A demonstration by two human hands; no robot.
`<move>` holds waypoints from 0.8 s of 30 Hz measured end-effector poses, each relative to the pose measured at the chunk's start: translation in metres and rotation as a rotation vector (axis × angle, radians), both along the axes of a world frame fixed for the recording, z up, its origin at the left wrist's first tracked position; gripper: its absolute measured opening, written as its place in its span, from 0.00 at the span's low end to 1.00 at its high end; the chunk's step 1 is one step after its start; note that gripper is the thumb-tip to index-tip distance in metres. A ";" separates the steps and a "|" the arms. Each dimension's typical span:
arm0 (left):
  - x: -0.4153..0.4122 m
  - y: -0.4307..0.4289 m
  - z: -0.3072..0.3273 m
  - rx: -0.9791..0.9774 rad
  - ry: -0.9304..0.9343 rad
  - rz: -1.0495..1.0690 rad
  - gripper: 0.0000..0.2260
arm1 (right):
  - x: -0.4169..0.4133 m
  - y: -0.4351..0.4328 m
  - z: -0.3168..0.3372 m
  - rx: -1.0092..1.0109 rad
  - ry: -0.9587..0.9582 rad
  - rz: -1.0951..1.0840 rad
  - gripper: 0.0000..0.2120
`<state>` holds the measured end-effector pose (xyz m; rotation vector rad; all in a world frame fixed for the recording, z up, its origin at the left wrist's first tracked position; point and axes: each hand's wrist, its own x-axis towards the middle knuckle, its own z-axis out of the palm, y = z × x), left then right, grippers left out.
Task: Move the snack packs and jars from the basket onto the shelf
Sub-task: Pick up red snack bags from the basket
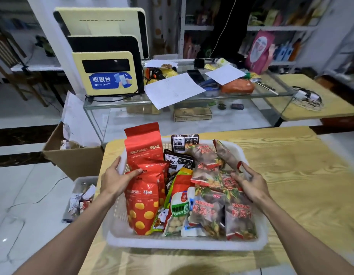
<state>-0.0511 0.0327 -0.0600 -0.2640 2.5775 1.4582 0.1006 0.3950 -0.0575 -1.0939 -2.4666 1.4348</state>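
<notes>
I am looking across the room at metal shelving (pixel 281 28) standing along the far wall, well apart from the white basket (pixel 184 245), which is sitting directly below me between both arms. Anything lifted is going to have to travel forward and to the right, I am judging, past the glass counter (pixel 116 104) in between.

The basket is resting on a yellow wood-grain table (pixel 301 175), with an open cardboard box (pixel 73 157) on the tiled floor to its left and a cashier terminal (pixel 106 74) on the counter.

The basket is holding only snack packs, most lying with their long axes running away from me; I am seeing no jars. Red chestnut packs (pixel 142 207) are filling the left side, a peanut pack (pixel 179 211) the middle, and longan packs (pixel 209 211) the right.

My left hand (pixel 116 179) is straddling the left wall, fingers outside and thumb inside touching a red pack. My right hand (pixel 249 183) is hovering over the longan packs with fingers loosely bent; I cannot tell whether it is holding anything. Each hand is nearest its own side's packs.
</notes>
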 end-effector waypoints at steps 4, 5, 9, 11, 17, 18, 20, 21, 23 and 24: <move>0.005 0.029 0.010 -0.004 -0.002 -0.128 0.47 | 0.042 0.009 0.013 0.005 -0.012 -0.097 0.32; 0.005 0.036 0.011 0.001 -0.001 -0.164 0.47 | 0.054 0.010 0.016 0.012 -0.013 -0.131 0.31; 0.008 0.070 0.016 0.008 -0.004 -0.329 0.47 | 0.109 0.009 0.022 0.037 -0.015 -0.302 0.30; 0.014 0.087 0.019 0.022 -0.006 -0.420 0.47 | 0.140 0.008 0.022 0.061 -0.027 -0.371 0.31; 0.043 0.132 0.025 0.051 -0.002 -0.699 0.44 | 0.225 -0.020 0.040 0.126 -0.045 -0.566 0.27; 0.050 0.139 0.026 0.057 -0.004 -0.742 0.42 | 0.239 -0.025 0.042 0.130 -0.046 -0.594 0.27; 0.066 0.156 0.029 0.067 -0.005 -0.826 0.38 | 0.267 -0.033 0.046 0.142 -0.047 -0.659 0.26; 0.074 0.165 0.031 0.071 -0.007 -0.865 0.37 | 0.281 -0.036 0.048 0.141 -0.047 -0.698 0.26; 0.092 0.182 0.033 0.074 -0.002 -0.946 0.35 | 0.309 -0.044 0.051 0.139 -0.048 -0.770 0.26; 0.103 0.191 0.035 0.079 0.002 -0.987 0.35 | 0.323 -0.049 0.052 0.141 -0.048 -0.802 0.26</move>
